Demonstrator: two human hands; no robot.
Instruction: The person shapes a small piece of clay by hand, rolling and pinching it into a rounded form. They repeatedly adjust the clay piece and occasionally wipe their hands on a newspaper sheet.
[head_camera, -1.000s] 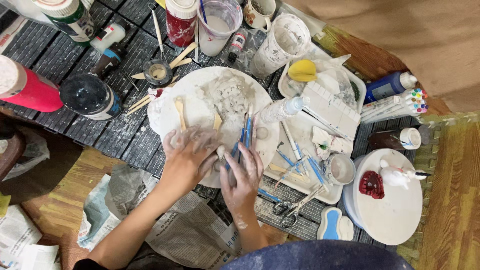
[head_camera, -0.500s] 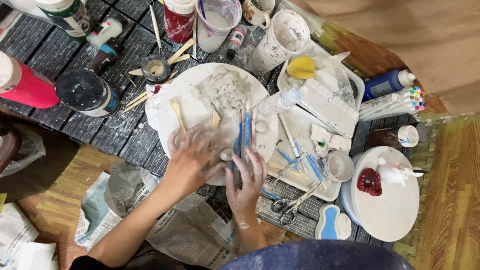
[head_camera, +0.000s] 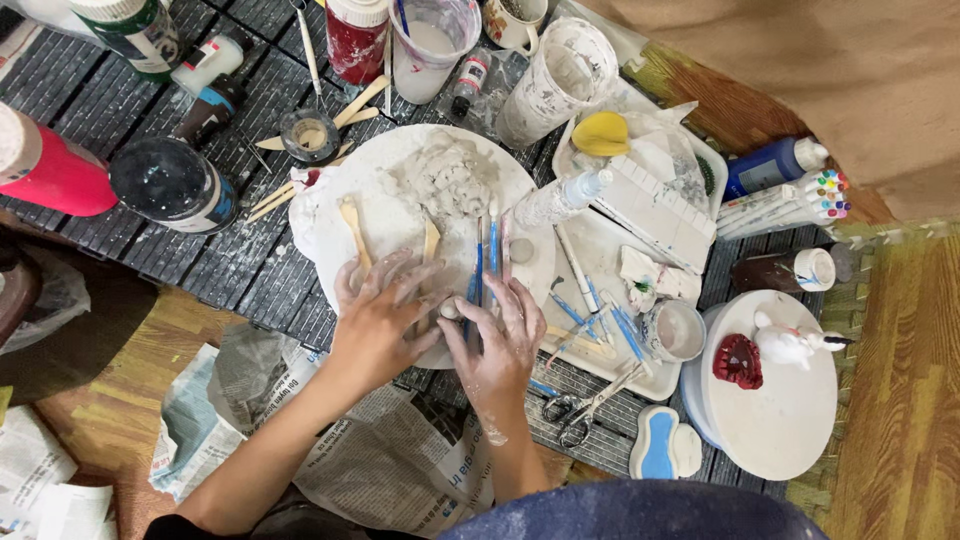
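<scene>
A round white board (head_camera: 330, 215) smeared with grey clay lies on the dark slatted table. A lump of sculpted clay (head_camera: 447, 178) sits at its far side. Wooden modelling sticks (head_camera: 354, 229) and blue-handled tools (head_camera: 480, 255) lie on the board. My left hand (head_camera: 380, 318) and my right hand (head_camera: 497, 335) meet at the board's near edge, both dusted with clay, fingers pinched together around a small clay ball (head_camera: 450, 311). Another small clay ball (head_camera: 521, 250) rests beside the blue tools.
Paint bottles (head_camera: 45, 165), a dark jar (head_camera: 172, 185), cups (head_camera: 430, 38) and a white pitcher (head_camera: 560, 75) crowd the far side. A white tray (head_camera: 650, 215) with brushes, scissors (head_camera: 580, 405) and a round stand (head_camera: 775, 400) with small figures are right. Newspaper (head_camera: 330, 440) lies near me.
Both hands have drawn closer together at the board's near edge. The right hand let go of the blue tools and now pinches the small clay ball with the left.
</scene>
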